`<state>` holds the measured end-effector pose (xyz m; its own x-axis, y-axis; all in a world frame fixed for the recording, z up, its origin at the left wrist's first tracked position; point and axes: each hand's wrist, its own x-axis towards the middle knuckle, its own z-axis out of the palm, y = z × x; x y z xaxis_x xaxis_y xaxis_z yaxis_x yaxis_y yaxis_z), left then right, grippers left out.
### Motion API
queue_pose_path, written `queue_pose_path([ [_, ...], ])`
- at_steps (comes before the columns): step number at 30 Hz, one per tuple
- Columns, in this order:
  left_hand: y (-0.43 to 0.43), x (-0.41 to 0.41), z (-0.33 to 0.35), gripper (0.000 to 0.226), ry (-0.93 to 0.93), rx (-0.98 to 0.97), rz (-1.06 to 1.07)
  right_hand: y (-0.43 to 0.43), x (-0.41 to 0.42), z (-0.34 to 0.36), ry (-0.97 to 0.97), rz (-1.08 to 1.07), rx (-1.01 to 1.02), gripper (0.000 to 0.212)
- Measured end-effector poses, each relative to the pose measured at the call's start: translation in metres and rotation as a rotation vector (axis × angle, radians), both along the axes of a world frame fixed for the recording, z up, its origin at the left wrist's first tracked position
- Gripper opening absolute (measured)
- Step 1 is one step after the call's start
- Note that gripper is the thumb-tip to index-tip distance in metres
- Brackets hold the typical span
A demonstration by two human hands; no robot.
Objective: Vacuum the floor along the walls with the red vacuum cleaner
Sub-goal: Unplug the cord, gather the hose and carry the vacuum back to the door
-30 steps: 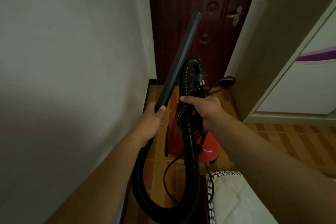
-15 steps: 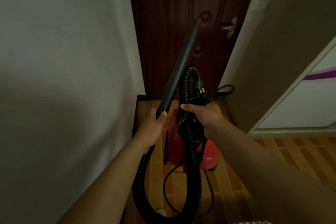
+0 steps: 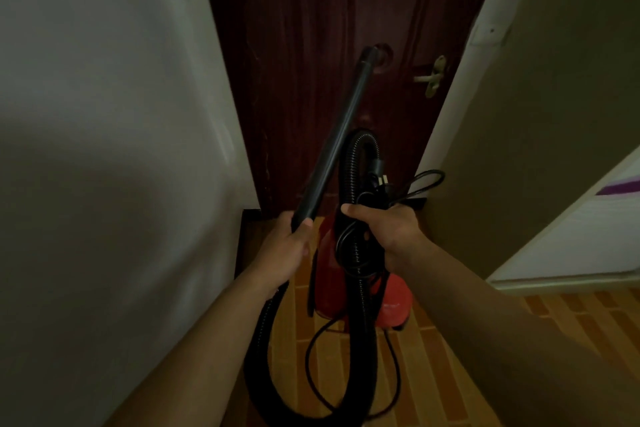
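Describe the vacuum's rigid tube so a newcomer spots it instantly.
Start at the dark red door straight ahead. In front of it a straight black tube slants up from the left hand. Unlike the ribbed hose looped beside it, it is smooth and unbent.

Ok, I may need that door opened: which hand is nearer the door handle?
Right. The right hand, gripping the looped hose, sits below and slightly left of the door handle; the left hand, gripping the wand, is farther left.
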<state>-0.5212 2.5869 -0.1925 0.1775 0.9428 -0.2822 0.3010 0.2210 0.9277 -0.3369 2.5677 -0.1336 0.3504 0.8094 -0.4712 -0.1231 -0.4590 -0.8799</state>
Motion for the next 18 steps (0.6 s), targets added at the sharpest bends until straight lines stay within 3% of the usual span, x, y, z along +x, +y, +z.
queue_pose_path([
  [7, 0.076, 0.045, 0.004, 0.045, 0.006, 0.009, 0.005, 0.077, 0.047, 0.001, 0.015, 0.019, 0.021, 0.053],
  [18, 0.199, 0.087, -0.031, 0.044, -0.033, -0.049, -0.009, 0.212, 0.095, -0.038, 0.016, 0.02, -0.026, 0.058],
])
